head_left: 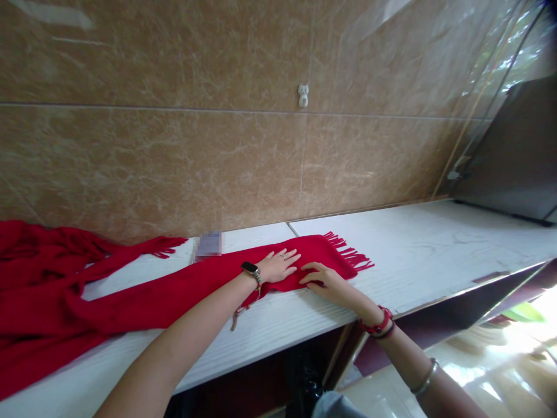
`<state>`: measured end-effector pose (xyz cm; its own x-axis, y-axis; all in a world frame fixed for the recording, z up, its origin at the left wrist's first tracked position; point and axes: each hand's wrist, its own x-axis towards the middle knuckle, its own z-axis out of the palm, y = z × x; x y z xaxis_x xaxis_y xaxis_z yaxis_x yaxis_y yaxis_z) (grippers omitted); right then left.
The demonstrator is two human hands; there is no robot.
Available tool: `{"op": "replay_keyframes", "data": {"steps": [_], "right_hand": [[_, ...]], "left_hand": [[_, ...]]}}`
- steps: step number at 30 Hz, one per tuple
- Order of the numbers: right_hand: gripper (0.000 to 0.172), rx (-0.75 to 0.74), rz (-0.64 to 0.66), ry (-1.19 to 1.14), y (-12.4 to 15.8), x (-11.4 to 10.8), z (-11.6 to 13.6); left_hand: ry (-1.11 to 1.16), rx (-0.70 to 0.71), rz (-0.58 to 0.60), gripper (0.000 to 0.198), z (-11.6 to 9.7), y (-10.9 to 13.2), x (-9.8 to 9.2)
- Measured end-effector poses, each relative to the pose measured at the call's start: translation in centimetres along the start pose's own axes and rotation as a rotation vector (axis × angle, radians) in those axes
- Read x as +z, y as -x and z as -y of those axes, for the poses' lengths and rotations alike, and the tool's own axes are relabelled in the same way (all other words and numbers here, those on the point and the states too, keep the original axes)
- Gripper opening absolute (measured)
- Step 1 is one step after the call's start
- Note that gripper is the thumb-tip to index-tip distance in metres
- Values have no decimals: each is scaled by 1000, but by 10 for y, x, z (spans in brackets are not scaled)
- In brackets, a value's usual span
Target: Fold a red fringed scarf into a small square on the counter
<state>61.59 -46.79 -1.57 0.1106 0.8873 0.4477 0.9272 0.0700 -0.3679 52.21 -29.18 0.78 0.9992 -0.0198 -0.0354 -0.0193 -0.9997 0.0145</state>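
Red scarf lies along the white counter from the frame's left edge to centre, fringe pointing right. Left hand and right hand rest flat on it, fingers open, gripping nothing. Blurred tag behind it is unreadable.

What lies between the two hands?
Head view: only a narrow strip of the red scarf, on which the left hand and right hand both rest flat.

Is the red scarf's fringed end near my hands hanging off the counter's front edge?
No, the fringe lies flat on the white counter top, just past the right hand.
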Motion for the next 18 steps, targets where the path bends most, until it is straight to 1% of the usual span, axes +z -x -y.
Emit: {"op": "replay_keyframes", "data": {"steps": [2, 7, 9, 11, 12, 14, 16, 18], "right_hand": [[25, 18, 44, -16, 0, -2, 0], [28, 47, 128, -33, -1, -7, 1], [28, 38, 131, -37, -1, -7, 1], [27, 26, 119, -37, -1, -7, 0], [27, 22, 110, -37, -1, -6, 0], [27, 19, 84, -34, -1, -4, 0], [26, 14, 49, -22, 0, -3, 0], [26, 4, 10, -11, 0, -2, 1]], "left_hand": [[27, -70, 30, 48, 12, 3, 4], [-1, -256, 48, 47, 59, 24, 6], [-19, -343, 53, 47, 67, 28, 4], [-48, -367, 7, 47, 63, 27, 2], [-61, -341, -33, 47, 57, 25, 2], [-65, -231, -111, 47, 39, 19, 1], [-32, -119, -119, 48, 22, 16, 2], [5, -63, -80, 49, 13, 17, 3]]}}
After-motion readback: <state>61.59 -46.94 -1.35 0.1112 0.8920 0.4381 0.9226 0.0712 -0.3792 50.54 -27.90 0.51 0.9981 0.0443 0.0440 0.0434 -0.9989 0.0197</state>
